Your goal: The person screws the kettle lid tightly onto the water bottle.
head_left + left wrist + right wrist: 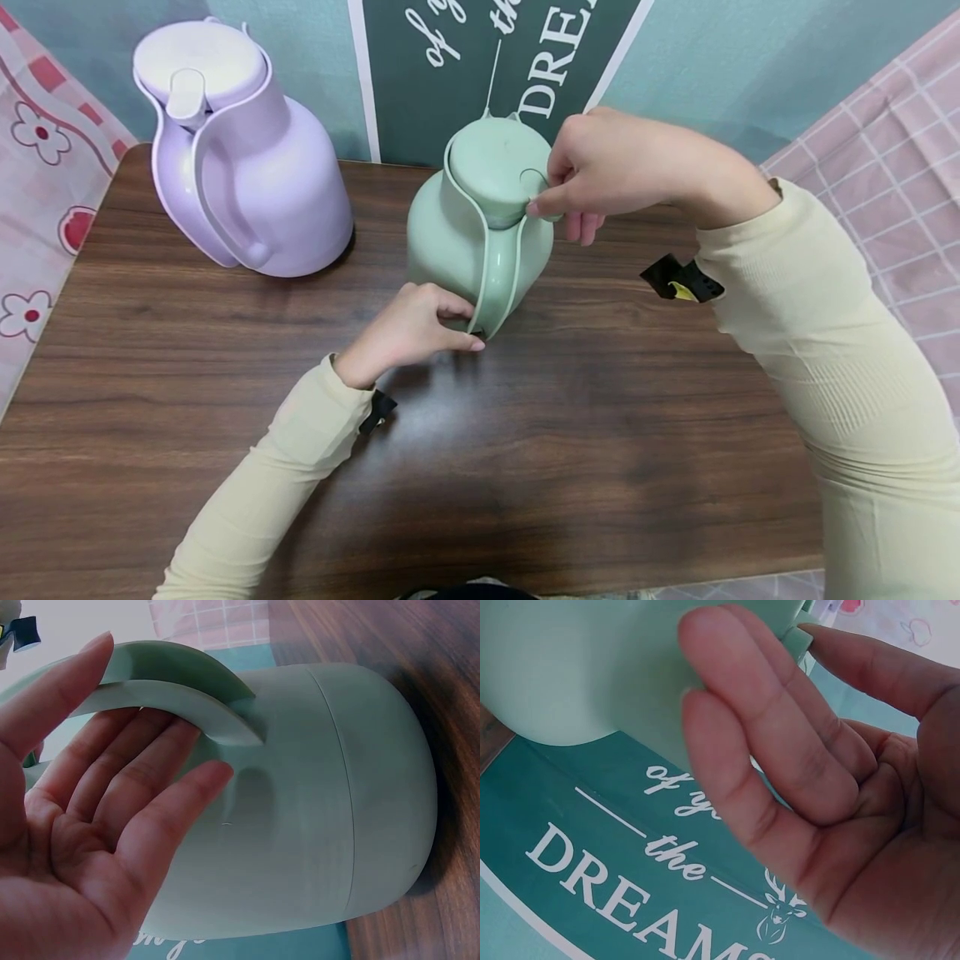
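Observation:
A pale green vacuum jug stands upright on the table, its handle facing me. Beside the lower handle is my left hand. In the left wrist view its fingers reach in behind the handle, rather straight, with the thumb across the front and a gap before the palm. From the right, my right hand comes over the round lid and pinches the lever at its edge between thumb and index finger. The other fingers hang bent beside the jug's neck in the right wrist view.
A lilac jug of similar shape stands at the back left of the brown wooden table. Behind the green jug hangs a teal cloth with white lettering. Patterned pink cloths line both sides.

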`<action>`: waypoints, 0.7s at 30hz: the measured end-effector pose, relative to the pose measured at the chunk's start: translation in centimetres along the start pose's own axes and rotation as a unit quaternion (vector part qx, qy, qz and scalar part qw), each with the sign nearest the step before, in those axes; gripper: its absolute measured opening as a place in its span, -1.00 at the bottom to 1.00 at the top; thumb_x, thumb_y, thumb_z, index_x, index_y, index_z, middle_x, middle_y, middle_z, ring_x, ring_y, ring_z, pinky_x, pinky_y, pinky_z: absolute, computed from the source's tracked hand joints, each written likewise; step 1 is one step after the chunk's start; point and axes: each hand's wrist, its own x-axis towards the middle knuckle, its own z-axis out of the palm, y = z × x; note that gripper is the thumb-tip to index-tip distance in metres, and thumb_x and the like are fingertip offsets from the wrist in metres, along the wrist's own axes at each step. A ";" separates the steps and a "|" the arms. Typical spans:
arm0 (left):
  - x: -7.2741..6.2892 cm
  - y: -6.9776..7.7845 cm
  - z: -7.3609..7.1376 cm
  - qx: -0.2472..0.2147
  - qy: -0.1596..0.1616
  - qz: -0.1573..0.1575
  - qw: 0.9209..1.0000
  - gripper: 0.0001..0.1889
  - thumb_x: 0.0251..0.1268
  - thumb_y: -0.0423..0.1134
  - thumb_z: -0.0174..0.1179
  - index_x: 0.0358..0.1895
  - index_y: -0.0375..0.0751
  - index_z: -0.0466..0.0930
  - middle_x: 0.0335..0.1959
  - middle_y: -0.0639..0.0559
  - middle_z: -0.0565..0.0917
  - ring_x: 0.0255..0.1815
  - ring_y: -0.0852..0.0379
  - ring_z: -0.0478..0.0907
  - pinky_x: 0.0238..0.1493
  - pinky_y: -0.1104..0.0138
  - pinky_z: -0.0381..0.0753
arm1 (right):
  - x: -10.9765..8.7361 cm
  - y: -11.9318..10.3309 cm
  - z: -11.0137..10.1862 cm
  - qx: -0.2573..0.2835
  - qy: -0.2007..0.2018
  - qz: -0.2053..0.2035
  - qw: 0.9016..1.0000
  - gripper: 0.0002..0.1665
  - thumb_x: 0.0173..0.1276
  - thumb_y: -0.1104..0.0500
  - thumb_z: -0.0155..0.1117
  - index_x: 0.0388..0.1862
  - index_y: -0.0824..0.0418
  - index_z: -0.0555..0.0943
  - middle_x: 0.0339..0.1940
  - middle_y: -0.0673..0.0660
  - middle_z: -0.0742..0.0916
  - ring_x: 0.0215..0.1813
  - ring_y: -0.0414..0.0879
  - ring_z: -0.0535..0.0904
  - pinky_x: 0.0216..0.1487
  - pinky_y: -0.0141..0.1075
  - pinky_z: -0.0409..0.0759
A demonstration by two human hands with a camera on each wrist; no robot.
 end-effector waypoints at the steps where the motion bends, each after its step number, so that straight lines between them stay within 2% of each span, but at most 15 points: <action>1: 0.0 0.0 0.0 0.000 0.000 -0.002 1.000 -0.84 -0.04 -0.14 0.37 -0.34 -0.04 0.71 -0.52 0.26 0.64 -0.52 0.23 0.42 -0.41 0.37 0.41 | 0.0 0.0 0.0 0.000 0.000 -0.002 1.000 -0.65 0.32 0.08 0.12 -0.56 0.24 0.65 -0.61 0.03 0.70 -0.54 -0.18 0.64 -0.40 -0.37 0.53; 6: 0.0 0.0 0.0 0.002 0.001 0.000 1.000 -0.84 -0.04 -0.14 0.37 -0.33 -0.04 0.71 -0.51 0.26 0.65 -0.53 0.25 0.39 -0.41 0.38 0.39 | -0.2 0.2 -0.1 -0.011 0.003 -0.010 1.000 -0.70 0.28 0.08 0.17 -0.55 0.22 0.63 -0.61 0.00 0.70 -0.52 -0.20 0.64 -0.38 -0.36 0.52; 14: -0.1 0.0 0.0 0.002 -0.001 -0.002 1.000 -0.84 -0.04 -0.14 0.38 -0.33 -0.03 0.71 -0.53 0.28 0.63 -0.55 0.26 0.36 -0.42 0.38 0.37 | -0.3 1.1 -0.2 -0.055 -0.017 -0.055 0.997 -0.85 0.21 0.16 0.27 -0.48 0.22 0.57 -0.64 -0.10 0.69 -0.47 -0.28 0.63 -0.45 -0.34 0.28; 21: 0.0 0.1 0.0 -0.005 -0.005 -0.003 1.000 -0.82 -0.05 -0.14 0.38 -0.32 -0.03 0.72 -0.50 0.27 0.64 -0.52 0.27 0.38 -0.40 0.38 0.39 | -0.4 1.0 -0.1 -0.051 -0.020 -0.077 0.996 -0.84 0.24 0.22 0.23 -0.51 0.23 0.56 -0.62 -0.08 0.70 -0.49 -0.27 0.62 -0.40 -0.36 0.35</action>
